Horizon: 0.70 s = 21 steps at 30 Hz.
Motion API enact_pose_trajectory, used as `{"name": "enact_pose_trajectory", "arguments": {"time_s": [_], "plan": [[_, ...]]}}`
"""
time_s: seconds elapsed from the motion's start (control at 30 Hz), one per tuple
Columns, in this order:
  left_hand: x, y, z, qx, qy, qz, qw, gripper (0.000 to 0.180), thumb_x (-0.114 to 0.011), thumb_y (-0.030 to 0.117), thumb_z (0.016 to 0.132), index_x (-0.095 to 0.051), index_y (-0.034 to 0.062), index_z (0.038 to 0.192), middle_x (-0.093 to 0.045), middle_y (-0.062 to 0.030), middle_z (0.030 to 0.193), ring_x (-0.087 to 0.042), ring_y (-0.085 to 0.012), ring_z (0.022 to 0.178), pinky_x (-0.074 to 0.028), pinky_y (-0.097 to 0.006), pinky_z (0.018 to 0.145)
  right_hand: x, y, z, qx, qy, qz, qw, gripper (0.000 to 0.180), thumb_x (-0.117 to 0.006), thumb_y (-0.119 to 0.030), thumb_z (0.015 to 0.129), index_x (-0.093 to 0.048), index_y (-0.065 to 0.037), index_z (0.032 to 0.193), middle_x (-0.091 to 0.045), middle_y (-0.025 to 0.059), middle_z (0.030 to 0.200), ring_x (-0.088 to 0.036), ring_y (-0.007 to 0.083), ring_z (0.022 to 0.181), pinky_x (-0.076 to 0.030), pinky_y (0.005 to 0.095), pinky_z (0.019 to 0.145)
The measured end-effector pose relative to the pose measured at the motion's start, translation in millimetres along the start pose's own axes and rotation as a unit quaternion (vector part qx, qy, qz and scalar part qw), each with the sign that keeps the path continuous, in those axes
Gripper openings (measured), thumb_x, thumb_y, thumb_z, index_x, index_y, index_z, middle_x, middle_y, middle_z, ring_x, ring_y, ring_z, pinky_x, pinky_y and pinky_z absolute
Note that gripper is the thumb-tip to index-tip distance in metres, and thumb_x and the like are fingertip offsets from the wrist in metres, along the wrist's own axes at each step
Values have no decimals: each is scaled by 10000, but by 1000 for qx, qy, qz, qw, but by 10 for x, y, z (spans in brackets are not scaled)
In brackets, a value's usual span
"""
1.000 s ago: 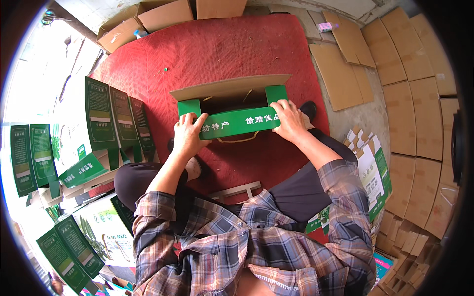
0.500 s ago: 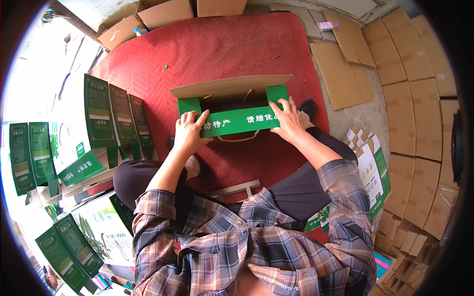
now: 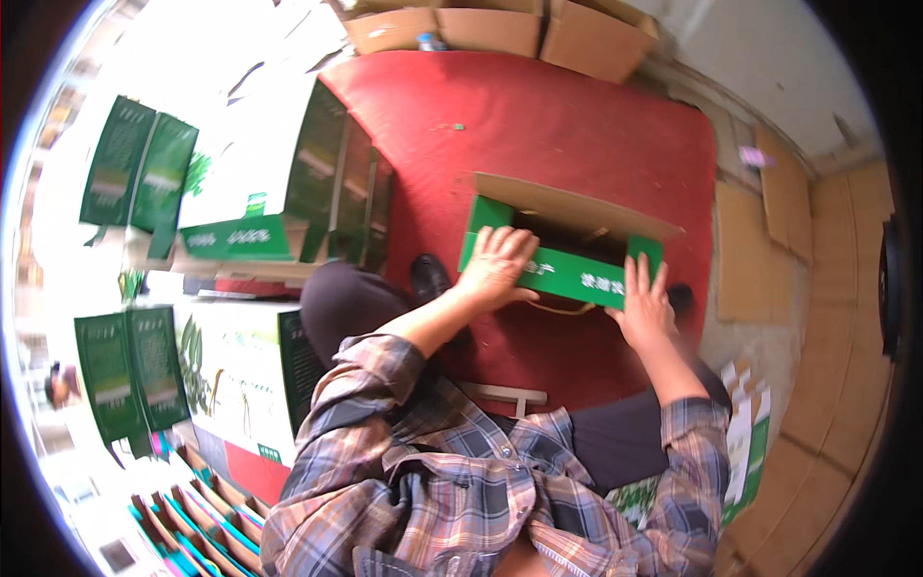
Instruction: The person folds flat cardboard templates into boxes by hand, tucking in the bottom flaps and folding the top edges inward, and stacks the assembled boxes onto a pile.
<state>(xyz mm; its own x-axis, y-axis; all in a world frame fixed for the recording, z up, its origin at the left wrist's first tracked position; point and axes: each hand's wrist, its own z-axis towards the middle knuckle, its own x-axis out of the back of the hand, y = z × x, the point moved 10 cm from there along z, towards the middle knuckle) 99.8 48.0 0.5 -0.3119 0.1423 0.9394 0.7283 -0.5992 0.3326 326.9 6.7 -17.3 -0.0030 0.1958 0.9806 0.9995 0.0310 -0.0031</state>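
A green gift carton (image 3: 567, 272) stands on the red carpet between my legs, its top gaping and its inside dark. Its brown-lined back flap (image 3: 577, 204) is raised, and short green end flaps lie folded in at both ends. My left hand (image 3: 497, 264) grips the left end of the green front flap, fingers over the top and thumb along the lower edge. At the right end, my right hand (image 3: 644, 303) holds the same flap, fingers stretched up toward the end flap. A tan cord handle (image 3: 565, 310) hangs at the near side.
White and green cartons (image 3: 245, 163) with upright flaps are stacked at my left. A box with brown dividers (image 3: 197, 519) sits at lower left. Open brown cartons (image 3: 488, 31) line the far edge; brown boxes (image 3: 832, 317) and flattened cardboard (image 3: 745, 255) are at right.
The view has swung left, so the carton and my hands appear farther right and lower. Both hands stay on the front flap. The divided box at lower left shows more fully.
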Motion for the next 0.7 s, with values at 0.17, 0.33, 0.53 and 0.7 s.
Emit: {"name": "enact_pose_trajectory", "arguments": {"time_s": [0.17,0.33,0.53,0.7], "plan": [[19,88,27,-15,15,13,1000,828,-800,284,607,-456,49,1322,-473,-84,1196,-428,-262,1140,-302,-438,1005,-30,-83,31,11,-23,-14,1000,1039,-811,-340,668,-194,-118,1475,-170,116,1533,-118,462,1381,-371,574,1003],[-16,-15,44,19,-1,-21,1000,743,-774,210,598,-492,65,1269,-493,-75,1131,-447,-249,1115,-318,-430,963,-10,-99,129,15,-81,-2,997,1054,-816,-332,665,-179,-131,1481,-133,119,1546,-98,465,1388,-378,557,1027],[28,-33,35,23,-13,-41,999,748,-778,255,607,-486,75,1271,-492,-96,1170,-444,-269,1152,-316,-438,975,370,134,165,33,-53,225,972,902,-762,-192,717,-265,-122,1467,-213,204,1518,-255,433,1363,-288,452,1100],[286,-296,50,105,29,-100,989,786,-794,230,539,-490,55,1243,-492,-108,1142,-444,-291,1135,-347,-442,947,644,658,157,-30,13,324,946,703,-648,-131,818,-328,-97,1443,-309,176,1488,-317,311,1367,-282,378,1102]]}}
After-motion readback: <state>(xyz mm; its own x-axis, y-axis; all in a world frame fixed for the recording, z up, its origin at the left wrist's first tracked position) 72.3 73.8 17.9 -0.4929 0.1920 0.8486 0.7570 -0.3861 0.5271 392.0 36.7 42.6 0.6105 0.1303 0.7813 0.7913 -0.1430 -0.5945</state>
